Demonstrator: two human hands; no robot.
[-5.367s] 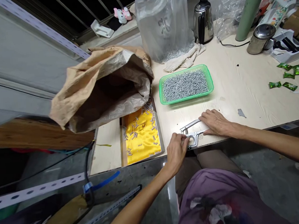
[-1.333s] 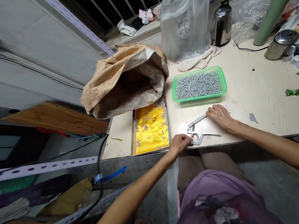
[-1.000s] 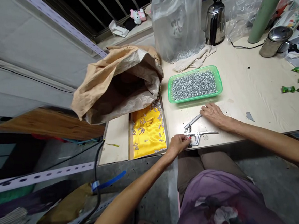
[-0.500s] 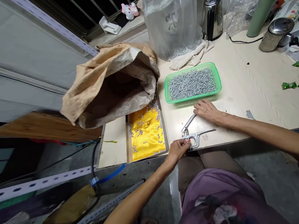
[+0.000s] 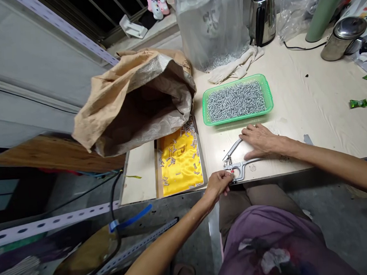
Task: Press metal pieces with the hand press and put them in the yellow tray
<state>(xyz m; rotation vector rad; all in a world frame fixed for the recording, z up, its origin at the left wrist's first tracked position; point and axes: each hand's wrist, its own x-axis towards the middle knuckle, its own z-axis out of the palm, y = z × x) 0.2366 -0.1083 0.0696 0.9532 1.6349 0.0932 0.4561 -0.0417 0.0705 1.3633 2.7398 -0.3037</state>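
Observation:
A grey pair of hand pliers (image 5: 240,172) lies at the table's front edge, its handles spread apart and a spring between them. My right hand (image 5: 261,141) spans the handles, with its fingers over the far one and the thumb on the near one. At the jaw end, my left hand (image 5: 218,184) is pinched closed next to a small red part. Whatever sits between those fingertips is too small to make out. Beyond the pliers stands a green plastic basket (image 5: 239,120) filled with small silver metal pieces (image 5: 236,101).
To the left, more metal pieces lie scattered on a yellow cloth (image 5: 181,177) in a shallow tray. A large open paper sack (image 5: 112,104) leans over it. Behind are a clear plastic bag (image 5: 210,26), a white cloth (image 5: 237,69) and a steel kettle (image 5: 263,16). Green-wrapped sweets (image 5: 359,103) lie right.
My right hand has spread, and its thumb has come down onto the near handle of the pliers. My left hand stays at the jaw. The view has shifted slightly.

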